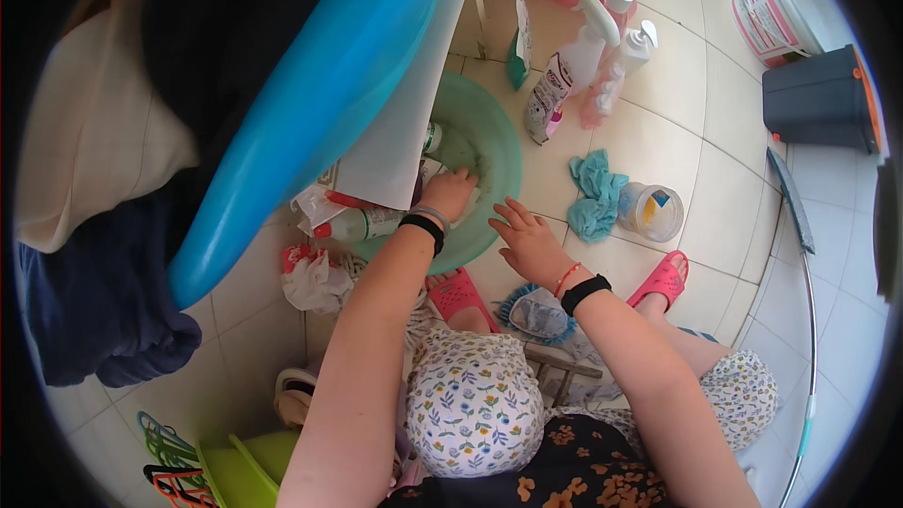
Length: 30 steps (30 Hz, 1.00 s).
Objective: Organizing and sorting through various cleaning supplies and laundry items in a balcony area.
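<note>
Inside a green plastic basin (504, 148) on the tiled floor, my left hand (449, 192) reaches down among bottles and packets, its fingers bent. Whether those fingers grip anything cannot be made out. My right hand (525, 240) hovers just outside the basin's right rim with fingers apart and nothing in it. A white bottle with a red cap (360, 224) lies across the basin's near left side, by my left wrist. A green-and-white bottle end (432, 137) shows farther in. A white panel and a blue plastic basin (303, 106) hide the left part of the green basin.
A spray bottle (575, 63) and a pump bottle (635, 42) stand beyond, right of the basin. A teal cloth (596, 194) touches a clear plastic jar (652, 212). A blue-fringed cleaning pad (540, 314) lies near my feet. A white bucket (776, 14) and dark bin (818, 102) stand far right.
</note>
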Each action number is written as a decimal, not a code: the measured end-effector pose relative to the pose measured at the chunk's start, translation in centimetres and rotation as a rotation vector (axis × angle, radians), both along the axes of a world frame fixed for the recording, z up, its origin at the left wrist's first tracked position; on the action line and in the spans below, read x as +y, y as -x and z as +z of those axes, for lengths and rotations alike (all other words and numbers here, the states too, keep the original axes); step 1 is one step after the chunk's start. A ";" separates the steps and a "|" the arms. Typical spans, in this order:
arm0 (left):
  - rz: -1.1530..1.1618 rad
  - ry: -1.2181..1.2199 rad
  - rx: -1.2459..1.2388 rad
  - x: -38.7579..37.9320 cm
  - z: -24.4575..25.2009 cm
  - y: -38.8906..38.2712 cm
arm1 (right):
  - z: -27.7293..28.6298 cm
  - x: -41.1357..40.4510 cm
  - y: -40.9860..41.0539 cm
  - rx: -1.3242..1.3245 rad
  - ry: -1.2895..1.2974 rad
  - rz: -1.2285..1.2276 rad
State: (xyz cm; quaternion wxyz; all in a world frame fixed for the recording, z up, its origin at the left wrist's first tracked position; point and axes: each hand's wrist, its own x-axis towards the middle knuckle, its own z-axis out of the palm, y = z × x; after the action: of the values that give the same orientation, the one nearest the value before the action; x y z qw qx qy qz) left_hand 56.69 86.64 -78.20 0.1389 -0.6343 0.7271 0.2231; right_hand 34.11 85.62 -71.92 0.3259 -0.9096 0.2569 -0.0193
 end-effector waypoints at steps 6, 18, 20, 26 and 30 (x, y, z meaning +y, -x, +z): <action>-0.132 0.068 0.058 2.2 1.1 -1.5 | 0.1 -0.1 -0.1 0.005 0.001 0.009; 0.883 0.361 1.031 5.8 7.9 -4.9 | 0.7 0.0 -0.9 -0.024 -0.094 -0.120; 0.983 0.381 1.144 6.5 9.8 -4.2 | 1.7 -0.2 -1.7 -0.047 -0.132 -0.175; 1.120 0.413 1.315 5.5 15.9 -0.8 | 4.0 -0.3 -4.4 -0.366 -0.478 -0.230; 1.130 0.299 1.389 3.8 18.2 0.5 | 4.6 -0.8 -4.7 -0.483 -0.895 -0.430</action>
State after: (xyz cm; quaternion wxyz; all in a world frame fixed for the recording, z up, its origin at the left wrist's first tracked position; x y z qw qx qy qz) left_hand 56.19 90.45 -60.00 -0.5447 -0.6305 0.2490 0.4936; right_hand 38.82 84.84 -67.33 0.7191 -0.5791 0.3380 -0.1826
